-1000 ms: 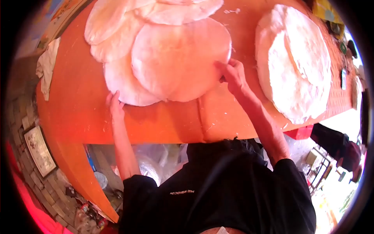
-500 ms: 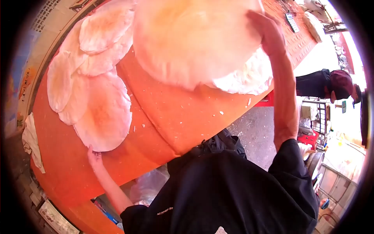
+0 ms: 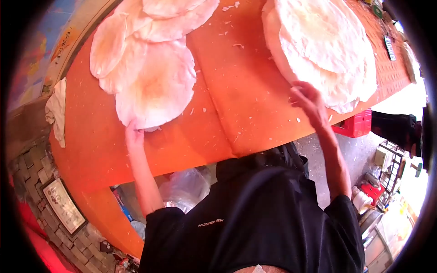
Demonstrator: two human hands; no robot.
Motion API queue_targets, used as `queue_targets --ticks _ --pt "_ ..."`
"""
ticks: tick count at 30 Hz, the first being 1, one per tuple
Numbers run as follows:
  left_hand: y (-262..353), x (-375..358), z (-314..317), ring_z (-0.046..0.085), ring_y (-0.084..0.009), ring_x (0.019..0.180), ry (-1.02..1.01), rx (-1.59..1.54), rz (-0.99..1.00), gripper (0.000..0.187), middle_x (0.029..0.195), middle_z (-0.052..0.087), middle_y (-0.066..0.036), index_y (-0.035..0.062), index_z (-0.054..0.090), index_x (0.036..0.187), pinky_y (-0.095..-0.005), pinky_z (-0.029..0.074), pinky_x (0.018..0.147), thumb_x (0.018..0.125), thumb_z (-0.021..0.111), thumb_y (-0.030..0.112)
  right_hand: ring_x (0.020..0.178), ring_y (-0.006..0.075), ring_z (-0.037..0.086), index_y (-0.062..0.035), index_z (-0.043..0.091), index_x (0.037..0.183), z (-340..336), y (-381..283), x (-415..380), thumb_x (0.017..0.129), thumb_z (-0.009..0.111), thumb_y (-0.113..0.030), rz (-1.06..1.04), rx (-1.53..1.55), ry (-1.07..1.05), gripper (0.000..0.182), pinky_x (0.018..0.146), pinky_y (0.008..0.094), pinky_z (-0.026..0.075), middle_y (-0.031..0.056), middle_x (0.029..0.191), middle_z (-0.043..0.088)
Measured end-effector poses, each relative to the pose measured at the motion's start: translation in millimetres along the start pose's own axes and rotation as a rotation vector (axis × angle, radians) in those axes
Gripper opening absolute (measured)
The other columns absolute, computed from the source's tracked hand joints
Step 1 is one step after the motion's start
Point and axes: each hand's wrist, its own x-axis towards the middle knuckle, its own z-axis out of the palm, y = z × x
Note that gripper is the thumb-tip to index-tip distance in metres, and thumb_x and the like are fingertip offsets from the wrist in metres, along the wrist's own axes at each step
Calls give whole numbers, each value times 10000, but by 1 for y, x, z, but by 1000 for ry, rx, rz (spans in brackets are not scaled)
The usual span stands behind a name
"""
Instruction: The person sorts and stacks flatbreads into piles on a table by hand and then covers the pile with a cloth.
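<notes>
Several thin, pale, round sheets [image 3: 159,86] with ragged edges overlap at the left of the orange table; I cannot make out their material. My left hand [image 3: 135,129] pinches the near edge of the closest one, its fingers partly hidden at the rim. To the right lies a stack of similar round sheets [image 3: 318,36], piled loosely with edges uneven. Just off the near edge of that stack is my right hand [image 3: 310,102], fingers loosely bent and apart, with nothing in it.
White scraps are scattered over the orange table [image 3: 246,113]. A dark handheld device with buttons [image 3: 389,48] lies at the far right. A white cloth [image 3: 57,111] hangs over the left edge. Beyond the near right edge stands a red crate [image 3: 357,123]. Clear plastic bags [image 3: 186,186] sit below the table.
My right hand has let go of a large round sheet, which now lies on the right stack, and has drawn back nearer. My left hand stays at its sheet's edge. The view has shifted.
</notes>
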Motion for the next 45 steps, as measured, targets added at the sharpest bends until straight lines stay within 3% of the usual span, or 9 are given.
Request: queue_targets --ticks 2,8,13,15,22,27,30,41,45 --pt "25 -7 6 606 -227 1077 -29 -82 32 422 1201 607 -113 -32 517 1240 -341 544 868 836 629 12 786 166 642 44 550 1190 37 -3 -8 913 632 -232 103 118 -127 399 687 292 536 128 913 641" --pt "4 -5 -5 595 -250 1082 -2 181 301 421 1197 598 -109 -12 530 1242 -379 540 861 834 617 37 754 170 644 69 539 1186 103 -3 2 917 624 -232 153 187 -315 413 672 288 546 126 920 632" --pt "-7 10 -14 615 -192 911 220 474 117 236 1011 608 -91 19 578 1024 -359 545 768 817 665 90 751 179 641 71 534 1201 110 -5 -8 910 636 -247 188 183 -337 443 668 291 541 129 914 634" --pt "-4 20 -18 602 -199 957 299 715 165 267 1030 628 -59 58 585 1060 -407 504 875 829 683 150 765 191 648 77 528 1215 109 -3 -12 900 641 -243 226 174 -314 463 649 287 534 148 935 643" --pt "5 51 -34 612 -184 775 216 343 -76 216 864 634 -36 94 631 935 -304 478 621 801 730 231 771 191 649 69 521 1227 111 -2 -19 908 628 -241 246 144 -297 457 660 286 539 149 935 644" --pt "-2 86 -53 592 -175 709 435 1083 308 341 893 656 -77 6 634 980 -311 452 576 762 731 249 767 187 650 58 525 1226 111 -2 -21 911 621 -201 254 148 -318 419 663 285 543 143 934 647" --pt "4 96 -49 572 -166 683 335 937 382 332 865 642 -66 10 631 954 -330 435 548 758 727 260 760 185 651 52 531 1221 107 3 -23 907 627 -182 290 153 -305 403 658 282 542 138 926 647" --pt "32 131 -48 570 -196 702 264 969 146 399 866 641 -77 2 644 1005 -316 446 601 733 737 278 737 176 653 44 543 1206 98 7 -27 914 629 -225 316 149 -276 407 671 285 536 117 910 647" --pt "46 103 -24 615 -225 902 266 725 37 444 1056 652 -117 -26 628 1074 -322 481 762 739 743 241 732 172 655 36 549 1202 99 6 -26 915 628 -221 317 154 -267 393 659 279 535 115 902 650"
